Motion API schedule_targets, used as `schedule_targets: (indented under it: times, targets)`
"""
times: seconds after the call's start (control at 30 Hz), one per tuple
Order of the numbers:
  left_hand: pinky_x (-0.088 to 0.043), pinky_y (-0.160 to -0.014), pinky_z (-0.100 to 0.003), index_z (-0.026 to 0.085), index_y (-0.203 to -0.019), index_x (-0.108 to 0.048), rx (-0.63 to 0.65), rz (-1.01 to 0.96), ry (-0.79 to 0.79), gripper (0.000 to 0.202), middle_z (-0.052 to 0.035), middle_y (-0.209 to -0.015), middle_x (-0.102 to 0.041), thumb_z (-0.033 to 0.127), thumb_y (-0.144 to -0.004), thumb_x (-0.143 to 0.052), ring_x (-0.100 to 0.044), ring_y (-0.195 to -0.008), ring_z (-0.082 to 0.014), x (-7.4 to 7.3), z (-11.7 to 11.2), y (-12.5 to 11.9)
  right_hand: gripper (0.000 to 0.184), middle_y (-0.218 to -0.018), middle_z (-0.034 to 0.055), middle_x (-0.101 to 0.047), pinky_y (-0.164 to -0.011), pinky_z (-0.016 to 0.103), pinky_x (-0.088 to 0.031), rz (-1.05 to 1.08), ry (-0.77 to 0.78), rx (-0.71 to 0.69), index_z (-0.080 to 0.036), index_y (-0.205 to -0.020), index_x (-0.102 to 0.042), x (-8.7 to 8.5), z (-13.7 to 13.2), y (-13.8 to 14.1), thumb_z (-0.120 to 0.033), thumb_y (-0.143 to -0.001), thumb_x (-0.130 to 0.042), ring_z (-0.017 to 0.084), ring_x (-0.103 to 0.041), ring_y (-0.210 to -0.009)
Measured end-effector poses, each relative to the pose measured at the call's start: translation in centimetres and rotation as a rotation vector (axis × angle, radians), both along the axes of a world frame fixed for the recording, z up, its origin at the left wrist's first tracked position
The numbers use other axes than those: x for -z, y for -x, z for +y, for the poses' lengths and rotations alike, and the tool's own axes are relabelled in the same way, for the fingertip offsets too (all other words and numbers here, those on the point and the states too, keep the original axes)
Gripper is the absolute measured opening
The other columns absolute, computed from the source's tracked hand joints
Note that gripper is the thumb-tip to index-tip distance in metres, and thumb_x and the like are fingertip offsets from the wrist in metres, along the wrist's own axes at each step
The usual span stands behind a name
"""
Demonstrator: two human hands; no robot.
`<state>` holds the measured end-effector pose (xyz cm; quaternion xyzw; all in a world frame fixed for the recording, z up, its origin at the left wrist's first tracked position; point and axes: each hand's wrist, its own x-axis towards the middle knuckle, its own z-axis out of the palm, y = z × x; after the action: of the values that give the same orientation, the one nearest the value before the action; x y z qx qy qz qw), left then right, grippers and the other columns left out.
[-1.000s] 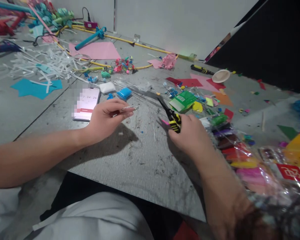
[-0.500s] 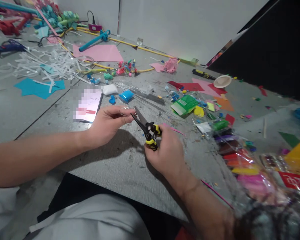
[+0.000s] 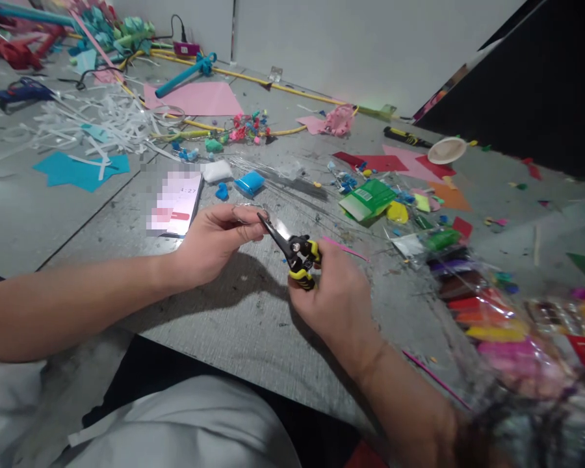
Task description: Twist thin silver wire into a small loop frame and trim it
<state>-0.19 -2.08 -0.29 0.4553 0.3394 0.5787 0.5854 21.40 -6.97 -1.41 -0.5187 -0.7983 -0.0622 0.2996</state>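
My left hand [image 3: 214, 244] is in a pinch, thumb against fingers, on what looks like a thin shiny wire [image 3: 246, 206]; most of it is hidden by the fingers. My right hand [image 3: 334, 292] is wrapped around the yellow-and-black handles of a pair of snips [image 3: 297, 250]. The blades point up and left, their tips at the fingertips of my left hand. Both hands are above the grey table [image 3: 253, 305]. Just beyond them lie a blue clay packet [image 3: 249, 182], a white packet [image 3: 217, 171] and a small blue lump [image 3: 221, 191].
Left of my hands lies a phone [image 3: 178, 201]. White paper strips [image 3: 112, 117] and blue paper [image 3: 80, 172] spread farther left. Loose thin wires [image 3: 277, 172] lie ahead. At right are a green packet [image 3: 368, 200], a paper bowl [image 3: 447, 151] and bagged coloured clay [image 3: 487, 312].
The snips' blades have come closer together at my left fingertips. My right hand has shifted slightly right in the view, while the whole scene has also shifted a little that way.
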Motion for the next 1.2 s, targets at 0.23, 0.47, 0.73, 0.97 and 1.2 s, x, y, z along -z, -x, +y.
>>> schedule_targets:
  times: [0.23,0.47,0.73,0.97,1.2]
  targets:
    - [-0.058,-0.071,-0.034,0.021,-0.068,-0.072,0.164,0.066,0.009,0.036,-0.0025,-0.085,-0.073,0.044,-0.062,-0.099,-0.069,-0.08,-0.0176,-0.8,0.4,0.6,0.049,-0.097,0.0165,-0.072,-0.075,0.048,-0.056,-0.12,-0.115,-0.009,-0.017,-0.132,-0.053,-0.1,0.0,-1.0,-0.025,-0.085,-0.062,0.035,-0.069,-0.086]
    - [-0.056,-0.066,-0.03,0.019,-0.066,-0.071,0.345,0.039,-0.056,0.036,-0.0002,-0.072,-0.068,0.04,-0.064,-0.1,-0.064,-0.062,-0.0124,-1.0,1.4,1.3,0.048,-0.093,0.0153,-0.071,-0.072,0.046,-0.055,-0.183,-0.157,-0.036,-0.017,-0.131,-0.054,-0.7,0.1,-1.9,-0.025,-0.085,-0.063,0.034,-0.067,-0.082]
    - [-0.052,-0.061,-0.027,0.016,-0.07,-0.073,0.584,0.033,-0.053,0.033,-0.002,-0.066,-0.067,0.038,-0.069,-0.098,-0.062,-0.059,-0.0124,-0.9,2.6,2.2,0.053,-0.093,0.0128,-0.07,-0.072,0.043,-0.059,-0.253,-0.285,-0.132,-0.018,-0.132,-0.055,-1.4,0.6,-2.6,-0.022,-0.08,-0.061,0.032,-0.068,-0.085]
    - [-0.052,-0.06,-0.024,0.017,-0.071,-0.076,0.568,-0.015,0.012,0.031,-0.0015,-0.069,-0.07,0.035,-0.066,-0.1,-0.063,-0.06,-0.0108,-0.6,2.5,1.9,0.051,-0.103,0.0123,-0.07,-0.079,0.047,-0.059,-0.231,-0.219,-0.102,-0.022,-0.131,-0.049,-1.4,0.7,-2.4,-0.024,-0.081,-0.061,0.033,-0.069,-0.093]
    - [-0.059,-0.072,-0.026,0.02,-0.071,-0.077,0.264,-0.072,0.013,0.031,-0.0014,-0.087,-0.077,0.03,-0.059,-0.103,-0.071,-0.076,-0.013,-0.2,1.8,1.0,0.043,-0.107,0.0128,-0.07,-0.085,0.048,-0.058,-0.147,-0.144,-0.018,-0.022,-0.128,-0.051,-0.8,0.6,-1.7,-0.028,-0.087,-0.063,0.033,-0.07,-0.098]
